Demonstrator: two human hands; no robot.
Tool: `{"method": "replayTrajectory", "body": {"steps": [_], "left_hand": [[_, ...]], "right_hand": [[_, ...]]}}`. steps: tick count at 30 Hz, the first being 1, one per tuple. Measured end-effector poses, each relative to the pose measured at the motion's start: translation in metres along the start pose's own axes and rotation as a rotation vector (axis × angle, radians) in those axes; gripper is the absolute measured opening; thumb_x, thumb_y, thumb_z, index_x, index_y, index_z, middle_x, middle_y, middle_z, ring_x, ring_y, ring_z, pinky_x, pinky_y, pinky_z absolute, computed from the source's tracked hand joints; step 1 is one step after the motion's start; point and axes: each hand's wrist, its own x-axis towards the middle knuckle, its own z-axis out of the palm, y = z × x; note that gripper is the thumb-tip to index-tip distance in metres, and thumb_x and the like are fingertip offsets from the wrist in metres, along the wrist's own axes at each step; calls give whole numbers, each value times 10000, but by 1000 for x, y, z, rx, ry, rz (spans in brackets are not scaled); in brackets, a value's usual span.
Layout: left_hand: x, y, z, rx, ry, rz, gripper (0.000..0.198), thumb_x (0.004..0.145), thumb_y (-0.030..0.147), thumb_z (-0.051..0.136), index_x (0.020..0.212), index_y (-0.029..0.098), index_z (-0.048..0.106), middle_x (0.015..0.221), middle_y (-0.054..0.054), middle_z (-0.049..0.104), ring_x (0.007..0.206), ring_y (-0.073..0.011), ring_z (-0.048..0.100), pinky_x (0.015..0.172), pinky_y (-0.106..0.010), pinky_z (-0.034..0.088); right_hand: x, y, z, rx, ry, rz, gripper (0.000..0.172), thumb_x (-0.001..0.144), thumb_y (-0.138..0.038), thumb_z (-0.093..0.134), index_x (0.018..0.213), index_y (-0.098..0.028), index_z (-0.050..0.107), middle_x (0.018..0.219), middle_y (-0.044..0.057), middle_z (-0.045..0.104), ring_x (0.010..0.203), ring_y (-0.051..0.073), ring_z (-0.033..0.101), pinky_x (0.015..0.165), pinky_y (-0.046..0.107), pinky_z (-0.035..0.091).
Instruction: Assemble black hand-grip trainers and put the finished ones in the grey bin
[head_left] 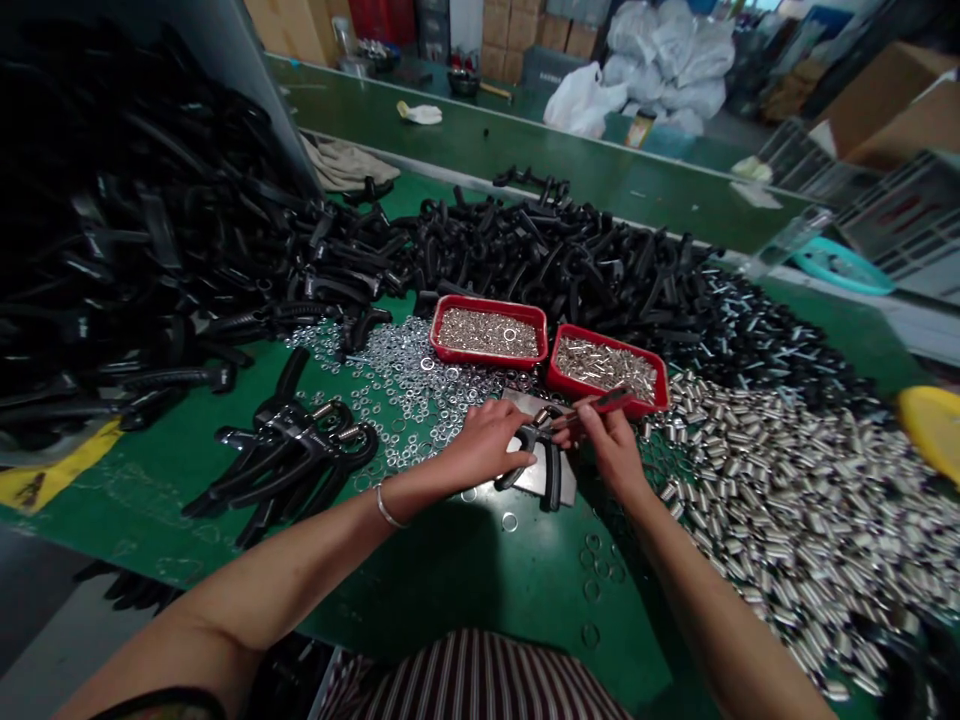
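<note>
My left hand (491, 438) is closed on a black handle part (553, 475) resting over a small metal plate (566, 487). Between the fingers of my right hand (616, 455) is a slim tool with a dark red grip (613, 399), its tip pointing left at the handle part's upper end. What the tip touches is too small to make out. Just beyond my hands stand two red trays, one (489, 357) with tiny metal pieces and one (660, 385) with small pins. Black handle parts with springs (300, 440) lie in a heap left of my left hand.
Metal cylinders (780, 500) are spread to the right, with black-headed bolts (772, 335) behind them. Loose nuts (412, 390) and thin rings (592, 590) lie about the green table (435, 570). Black handles (555, 250) pile up behind the trays and at the left.
</note>
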Motion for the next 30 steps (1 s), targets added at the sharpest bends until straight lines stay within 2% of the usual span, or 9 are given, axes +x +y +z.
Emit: {"method": "replayTrajectory", "body": {"steps": [4,9,11,14,16,19,22,26,30], "left_hand": [[-1,2,-1,-11,-8,-7,501,836,437,678,1302,288,572,1243,-74,553,1196,-327,466,1017,-469,366],[-2,1,1,2,-4,-17,522,829,437,687,1313,282,569,1234,-76,554,1183,-332,473,1014,-476,372],[-2,-1,2,1,2,-10,525,837,445,677,1321,281,560,1242,-77,553,1188,-332,474,1018,-481,369],[-3,-4,5,-2,12,12,512,856,461,651,1323,276,550,1258,-79,554,1215,-328,463,1029,-479,363],[-3,-6,7,-1,23,18,508,856,465,650,1317,273,553,1263,-79,554,1225,-327,456,1044,-482,352],[-3,-7,12,-5,51,23,514,848,465,661,1313,272,561,1264,-78,552,1210,-320,465,1056,-484,343],[-2,-10,17,-1,63,27,522,847,476,662,1317,272,562,1255,-77,556,1191,-309,479,1055,-482,346],[-4,-12,17,39,55,22,537,858,502,647,1334,273,551,1260,-76,557,1183,-302,486,1046,-473,353],[-7,8,10,151,116,106,508,920,460,587,1382,263,517,1331,-95,541,1239,-320,440,1040,-470,326]], "right_hand": [[-3,7,10,-5,4,-37,291,924,-512,577,1033,-251,506,899,40,739,666,191,705,610,327,566],[-8,-9,9,-138,29,-64,280,945,-518,523,1023,-249,515,882,38,719,655,190,676,628,332,542],[-16,-21,-11,-377,168,-129,268,954,-505,494,991,-244,539,845,37,696,668,194,649,637,325,513],[-33,-34,-65,-981,361,-126,249,929,-476,514,927,-235,577,690,19,623,587,198,564,568,308,418],[-46,-37,-102,-1318,243,-50,257,914,-465,523,925,-222,605,654,36,610,563,216,539,553,318,388],[-70,-33,-130,-1558,98,-194,345,929,-439,520,1097,-156,621,927,169,677,818,306,610,722,408,455],[-97,-17,-116,-1585,53,-348,400,948,-418,517,1234,-143,576,1095,208,642,973,343,577,850,477,450],[-124,12,-83,-1427,-3,-336,343,982,-344,440,1230,-143,565,978,165,644,878,307,584,785,446,491],[-123,20,-94,-1275,115,-358,342,997,-290,391,1292,-190,531,1055,156,633,939,297,581,829,443,496]]}}
